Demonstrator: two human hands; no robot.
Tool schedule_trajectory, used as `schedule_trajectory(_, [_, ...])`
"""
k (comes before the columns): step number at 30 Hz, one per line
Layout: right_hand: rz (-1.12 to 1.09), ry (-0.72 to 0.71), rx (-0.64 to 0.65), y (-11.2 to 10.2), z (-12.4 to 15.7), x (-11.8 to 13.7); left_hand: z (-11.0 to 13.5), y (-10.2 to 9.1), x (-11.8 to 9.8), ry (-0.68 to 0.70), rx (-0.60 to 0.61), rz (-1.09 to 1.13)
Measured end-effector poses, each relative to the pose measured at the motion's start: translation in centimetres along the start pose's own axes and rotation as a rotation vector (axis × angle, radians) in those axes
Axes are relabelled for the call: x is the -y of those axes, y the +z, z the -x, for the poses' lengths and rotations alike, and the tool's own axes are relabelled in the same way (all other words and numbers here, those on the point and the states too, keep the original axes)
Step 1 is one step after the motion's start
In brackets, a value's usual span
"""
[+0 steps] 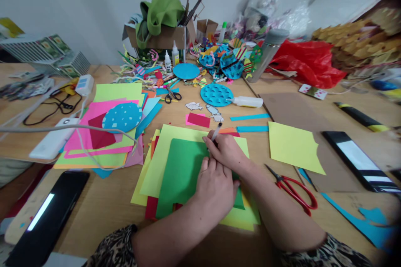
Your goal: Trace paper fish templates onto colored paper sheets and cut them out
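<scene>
A dark green sheet of paper point(183, 167) lies on a stack of light yellow-green sheets point(167, 133) in front of me. My right hand point(228, 150) pinches a pen point(216, 132) with a clear barrel and dark end, held over the green sheet. The pen's tip is hidden behind my fingers. My left hand point(216, 185) rests on the green sheet just below the right one, fingers stretched out and partly under the right hand. Red-handled scissors point(296, 192) lie beside my right forearm.
Left: coloured paper pile with a blue oval point(123, 117), a cable, a phone point(48, 217). Ahead: small scissors point(172, 95), paper fish point(194, 105), a glue bottle point(247, 101). Right: a yellow sheet point(294, 146), another phone point(360, 160), a utility knife point(360, 116). Craft scraps crowd the back.
</scene>
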State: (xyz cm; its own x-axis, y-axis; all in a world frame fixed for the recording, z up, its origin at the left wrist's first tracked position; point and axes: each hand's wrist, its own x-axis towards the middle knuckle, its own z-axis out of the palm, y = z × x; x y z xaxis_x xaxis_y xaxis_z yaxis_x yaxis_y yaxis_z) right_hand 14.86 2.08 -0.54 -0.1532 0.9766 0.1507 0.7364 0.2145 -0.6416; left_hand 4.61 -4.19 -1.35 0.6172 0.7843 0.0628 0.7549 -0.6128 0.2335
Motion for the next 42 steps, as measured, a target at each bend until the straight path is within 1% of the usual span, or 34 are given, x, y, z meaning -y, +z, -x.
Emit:
schedule_trajectory(9, [0.02,-0.01,-0.01,0.1,-0.1,0.0,0.0,0.0,0.0,0.003,-0.003,0.001])
schedule_trajectory(17, [0.059,0.01,0.006,0.0,-0.1,0.1,0.0,0.0,0.0,-0.005,0.006,0.009])
schedule_trajectory(21, [0.021,0.008,-0.004,0.0,0.0,0.1,0.0,0.2,0.0,-0.004,0.0,0.012])
schedule_trajectory(23, [-0.045,0.003,-0.049,0.0,0.0,-0.1,0.0,0.2,0.1,-0.001,-0.007,0.01])
schedule_trajectory(28, [-0.26,-0.002,-0.244,-0.6,-0.1,-0.4,0.0,0.1,0.4,0.011,-0.043,-0.017])
schedule_trajectory(31, [-0.364,0.01,-0.273,-1.6,0.6,-0.8,-0.1,-0.1,0.5,0.018,-0.042,-0.024])
schedule_trajectory(34, [-0.367,0.033,-0.267,-2.3,2.4,-1.8,-0.3,-0.5,0.6,0.032,-0.045,-0.021])
schedule_trajectory(38, [-0.376,0.105,-0.303,-2.5,4.9,-3.3,-0.7,-1.7,0.7,0.056,-0.046,-0.043])
schedule_trajectory(40, [-0.421,0.128,-0.329,-2.5,5.5,-3.4,-1.1,-2.8,0.9,0.063,0.015,-0.05])
schedule_trajectory(42, [-0.461,0.152,-0.365,-2.7,5.8,-3.1,-1.9,-4.3,1.3,0.077,0.127,-0.043])
